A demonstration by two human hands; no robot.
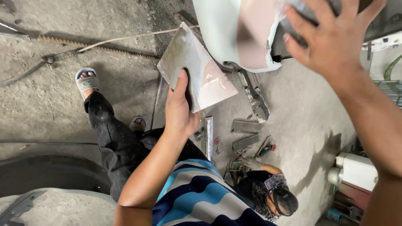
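Note:
My left hand (180, 109) grips a flat square metal board (190, 62) by its near edge; a smear of pale pink paste lies on the board's right part. My right hand (331, 35) is raised at the top right, fingers spread, pressing a thin spreader (299, 10) against a pale body panel (226, 29) that carries a pink patch of filler. The spreader is mostly hidden under my fingers. The board sits just left of and below the panel's lower edge.
A concrete floor lies below. Another person (272, 190) crouches at the lower right among metal bars (251, 94) and small tools. My legs in black trousers and sandals (86, 81) stand at the left. White cylinders (354, 169) lie at the right edge.

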